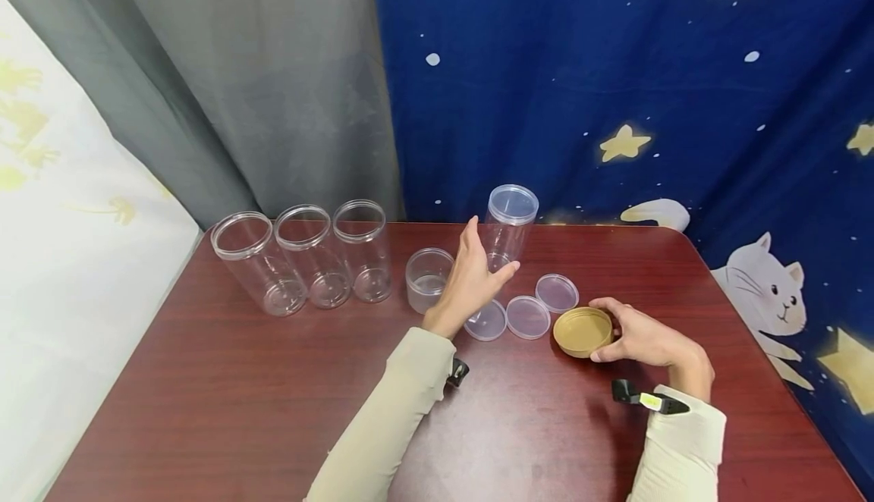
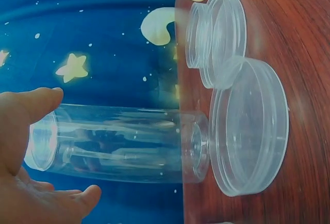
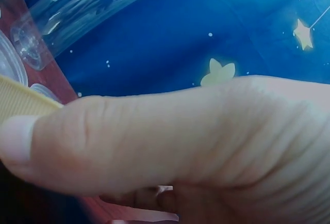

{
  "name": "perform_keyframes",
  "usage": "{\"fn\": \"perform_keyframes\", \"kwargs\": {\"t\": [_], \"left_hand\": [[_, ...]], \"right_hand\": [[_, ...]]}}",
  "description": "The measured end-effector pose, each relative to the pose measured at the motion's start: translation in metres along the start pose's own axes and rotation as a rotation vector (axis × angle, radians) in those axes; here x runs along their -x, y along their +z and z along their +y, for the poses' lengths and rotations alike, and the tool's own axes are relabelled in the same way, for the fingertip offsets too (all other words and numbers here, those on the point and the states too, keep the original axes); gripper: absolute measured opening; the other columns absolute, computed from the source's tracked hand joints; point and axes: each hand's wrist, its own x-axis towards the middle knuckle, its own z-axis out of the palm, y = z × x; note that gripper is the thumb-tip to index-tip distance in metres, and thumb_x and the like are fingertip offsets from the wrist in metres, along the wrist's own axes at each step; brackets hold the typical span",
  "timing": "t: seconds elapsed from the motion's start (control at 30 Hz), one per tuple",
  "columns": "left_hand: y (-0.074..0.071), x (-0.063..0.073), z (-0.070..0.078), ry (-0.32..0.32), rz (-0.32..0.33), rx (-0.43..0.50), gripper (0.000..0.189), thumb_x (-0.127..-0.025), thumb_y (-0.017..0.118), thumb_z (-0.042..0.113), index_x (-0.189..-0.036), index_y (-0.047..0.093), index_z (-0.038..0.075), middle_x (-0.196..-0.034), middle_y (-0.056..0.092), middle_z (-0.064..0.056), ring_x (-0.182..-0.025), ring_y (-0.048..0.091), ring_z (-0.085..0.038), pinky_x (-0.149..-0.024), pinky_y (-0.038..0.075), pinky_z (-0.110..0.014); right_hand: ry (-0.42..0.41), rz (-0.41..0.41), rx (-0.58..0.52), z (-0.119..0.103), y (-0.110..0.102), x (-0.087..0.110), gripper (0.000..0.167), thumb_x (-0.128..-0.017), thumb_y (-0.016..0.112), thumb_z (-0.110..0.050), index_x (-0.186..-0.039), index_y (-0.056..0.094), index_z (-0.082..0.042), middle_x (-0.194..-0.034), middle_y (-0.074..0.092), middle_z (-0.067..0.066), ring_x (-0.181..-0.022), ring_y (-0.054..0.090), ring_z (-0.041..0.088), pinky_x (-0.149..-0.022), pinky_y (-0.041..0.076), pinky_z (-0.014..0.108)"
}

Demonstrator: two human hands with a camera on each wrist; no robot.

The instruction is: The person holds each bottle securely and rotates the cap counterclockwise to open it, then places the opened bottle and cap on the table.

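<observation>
My right hand (image 1: 642,335) pinches a gold screw lid (image 1: 583,333) by its rim, thumb at the near side and fingers at the far side. The lid's hollow inside faces up; its ribbed edge (image 3: 23,100) shows beside my thumb in the right wrist view. My left hand (image 1: 471,278) is spread, thumb and fingers apart, in front of a tall clear jar (image 2: 124,144) that has a clear lid (image 1: 514,205) on top. Three loose clear lids lie on the table between my hands: a near-left lid (image 1: 486,321), a middle lid (image 1: 529,317) and a far lid (image 1: 557,293).
At the left stand three tall clear jars without lids: the left jar (image 1: 262,259), the middle jar (image 1: 314,259) and the right jar (image 1: 365,248). A short clear jar (image 1: 425,290) stands beside my left wrist. Curtains hang behind the dark red table (image 1: 273,411).
</observation>
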Motion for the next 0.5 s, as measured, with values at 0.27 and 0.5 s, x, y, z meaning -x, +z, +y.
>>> {"fn": "perform_keyframes", "kwargs": {"t": [0.27,0.5], "left_hand": [[0.007,-0.007,0.001,-0.016,-0.018,-0.013,0.101,-0.083,0.078,0.033,-0.157,0.013,0.006,-0.159,0.026,-0.017,-0.143,0.037,-0.032,-0.115,0.034,-0.046],[0.012,-0.013,0.000,-0.006,-0.014,-0.011,0.100,-0.083,0.079,0.031,-0.156,0.015,0.003,-0.157,0.030,-0.018,-0.142,0.038,-0.031,-0.115,0.034,-0.044]], "right_hand": [[-0.002,-0.033,0.023,0.009,0.006,-0.005,0.085,-0.071,0.088,-0.027,-0.136,0.043,0.003,-0.120,0.059,0.016,-0.105,0.052,0.028,-0.089,0.046,0.041],[0.005,-0.047,0.000,0.017,0.011,-0.008,0.089,-0.068,0.089,-0.027,-0.138,0.040,0.000,-0.124,0.056,0.016,-0.111,0.048,0.032,-0.093,0.042,0.047]]}}
